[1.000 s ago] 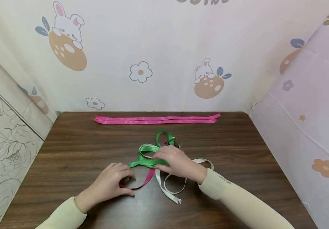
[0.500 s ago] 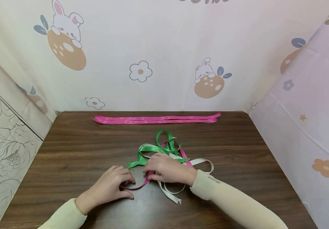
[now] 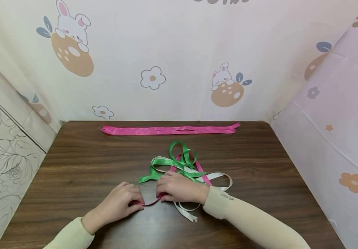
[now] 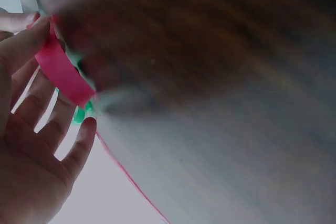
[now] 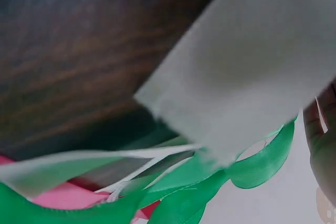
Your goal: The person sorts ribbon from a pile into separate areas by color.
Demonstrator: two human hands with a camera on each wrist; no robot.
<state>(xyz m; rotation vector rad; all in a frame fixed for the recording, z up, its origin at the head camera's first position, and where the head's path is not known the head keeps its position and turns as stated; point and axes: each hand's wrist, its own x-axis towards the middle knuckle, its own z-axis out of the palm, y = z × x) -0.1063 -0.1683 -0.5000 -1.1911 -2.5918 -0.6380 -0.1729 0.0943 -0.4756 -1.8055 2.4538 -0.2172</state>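
Note:
A pink ribbon point(image 3: 150, 204) spans the short gap between the two hands, low over the table. My left hand point(image 3: 116, 203) pinches it between thumb and fingers; in the left wrist view this pink ribbon point(image 4: 63, 74) runs down from the fingertips. My right hand point(image 3: 181, 187) pinches the same ribbon nearer the pile, its fingertips partly hidden. Around and behind the right hand lie a looped green ribbon point(image 3: 163, 161) and a white ribbon point(image 3: 186, 215) with a notched end. More pink ribbon point(image 3: 200, 167) crosses under the green.
A folded pink ribbon point(image 3: 166, 131) lies straight along the far edge of the brown wooden table point(image 3: 82, 166). A printed curtain point(image 3: 182, 41) hangs behind the table and along its sides. In the right wrist view, a white ribbon point(image 5: 252, 51) covers much of the picture.
The right hand has let go of the green ribbon, moved left and nearer, and taken the pink ribbon. The left thumb has closed toward the fingers on the pink ribbon.

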